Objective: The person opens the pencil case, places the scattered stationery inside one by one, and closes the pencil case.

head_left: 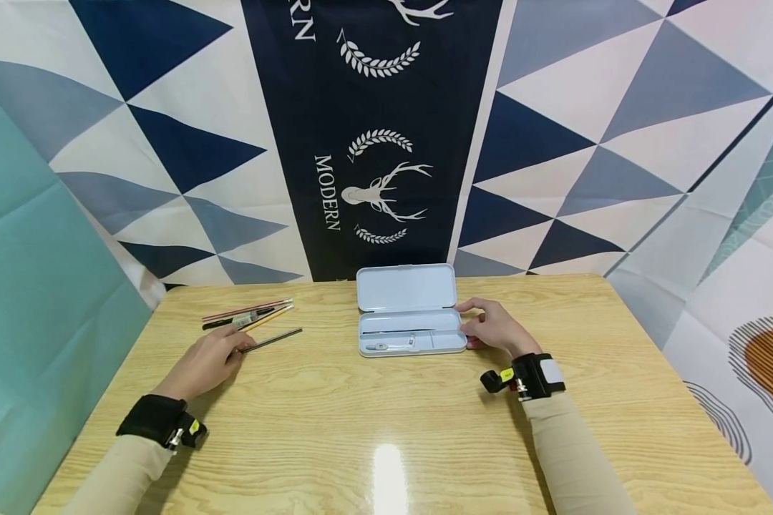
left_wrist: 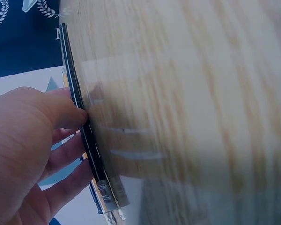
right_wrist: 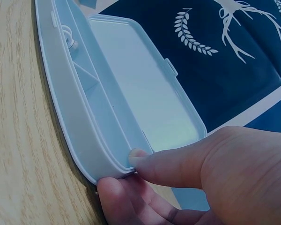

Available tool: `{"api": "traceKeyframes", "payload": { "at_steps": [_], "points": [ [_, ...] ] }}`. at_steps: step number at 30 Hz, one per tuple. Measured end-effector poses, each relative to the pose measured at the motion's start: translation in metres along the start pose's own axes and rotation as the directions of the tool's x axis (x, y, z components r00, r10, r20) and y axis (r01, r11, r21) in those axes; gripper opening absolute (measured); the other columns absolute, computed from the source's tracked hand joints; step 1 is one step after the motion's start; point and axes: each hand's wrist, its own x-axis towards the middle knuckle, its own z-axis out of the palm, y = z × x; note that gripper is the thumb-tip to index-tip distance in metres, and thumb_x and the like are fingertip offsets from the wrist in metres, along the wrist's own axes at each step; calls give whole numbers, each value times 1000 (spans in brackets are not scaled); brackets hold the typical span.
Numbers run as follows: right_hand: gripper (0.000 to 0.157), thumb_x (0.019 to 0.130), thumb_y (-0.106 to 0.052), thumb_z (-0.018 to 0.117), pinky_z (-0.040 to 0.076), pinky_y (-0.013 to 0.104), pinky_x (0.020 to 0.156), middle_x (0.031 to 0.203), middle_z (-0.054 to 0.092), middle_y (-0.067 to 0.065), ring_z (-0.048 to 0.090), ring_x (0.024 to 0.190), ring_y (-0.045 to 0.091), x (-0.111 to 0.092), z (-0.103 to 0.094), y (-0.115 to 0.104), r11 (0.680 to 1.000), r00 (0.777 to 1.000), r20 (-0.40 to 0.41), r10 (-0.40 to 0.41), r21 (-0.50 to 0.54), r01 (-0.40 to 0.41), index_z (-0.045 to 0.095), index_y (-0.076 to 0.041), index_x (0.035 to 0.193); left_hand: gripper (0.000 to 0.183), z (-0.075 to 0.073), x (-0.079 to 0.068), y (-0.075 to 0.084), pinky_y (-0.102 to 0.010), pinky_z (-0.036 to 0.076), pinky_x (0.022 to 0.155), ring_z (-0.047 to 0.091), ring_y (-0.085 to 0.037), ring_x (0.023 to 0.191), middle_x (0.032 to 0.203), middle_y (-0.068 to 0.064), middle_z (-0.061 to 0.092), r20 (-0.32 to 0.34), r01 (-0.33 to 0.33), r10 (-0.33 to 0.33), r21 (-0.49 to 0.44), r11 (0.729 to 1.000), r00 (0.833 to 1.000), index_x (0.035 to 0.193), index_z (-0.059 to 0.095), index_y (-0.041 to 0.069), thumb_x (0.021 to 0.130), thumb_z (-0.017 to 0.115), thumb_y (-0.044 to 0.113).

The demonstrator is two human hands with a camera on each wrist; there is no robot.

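My left hand (head_left: pixel 209 361) pinches a dark pencil (head_left: pixel 273 340) near one end, low over the table. In the left wrist view the thumb presses one side of the pencil (left_wrist: pixel 75 79), with fingers behind it and a silvery band at its lower end. At the right end of an open pale blue pencil case (head_left: pixel 409 351), my right hand (head_left: pixel 492 329) grips the wall, thumb inside the rim and fingers outside. Inside the case lie a thin dark stick (head_left: pixel 393 331) and a small whitish tool (head_left: pixel 380 347) in the front compartment.
Beyond my left hand lie several pencils and pens, among them a yellow pencil (head_left: pixel 270 317), a red pencil (head_left: pixel 238 310) and a black pen (head_left: pixel 222 323). The case's raised lid (head_left: pixel 406 288) stands close to the patterned cloth (head_left: pixel 373 107) at the wooden table's (head_left: pixel 335 429) back edge.
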Motion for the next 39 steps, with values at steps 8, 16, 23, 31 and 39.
{"api": "traceKeyframes", "payload": {
  "at_steps": [8,16,23,31,39],
  "points": [
    [52,109,-5,67,61,23,67,84,63,5,67,73,13,0,0,0,1000,1000,5,1,5,-2,56,3,159,25,0,0,2,-36,58,74,68,-18,89,103,-6,74,9,15,-15,-4,1000,1000,114,82,7,97,76,-10],
    [51,109,-4,67,62,22,67,83,63,4,68,72,12,0,0,0,1000,1000,2,-7,5,7,56,3,158,26,-2,0,3,-36,57,73,68,-17,89,103,-6,74,27,37,-36,-22,999,999,114,81,8,97,73,-10],
    [51,109,-4,66,61,22,67,81,63,4,67,71,11,0,0,0,1000,1000,8,-17,11,17,56,4,158,25,-3,2,4,-35,55,73,65,-14,87,102,-5,73,45,48,-46,-42,998,998,114,81,8,96,73,-8],
    [50,109,-3,66,61,21,67,82,63,3,67,71,11,0,1,1,1000,1000,6,-15,10,15,56,4,158,23,-7,4,4,-37,56,74,67,-14,86,102,-6,75,45,59,-57,-48,997,997,115,79,7,95,73,-5],
    [51,109,-4,66,61,22,67,82,63,4,67,72,12,0,0,0,1000,1000,5,-13,7,13,56,4,159,21,-14,7,7,-40,58,77,67,-15,87,101,-5,74,35,68,-67,-28,997,997,113,79,8,95,75,-3]
  ]
}}
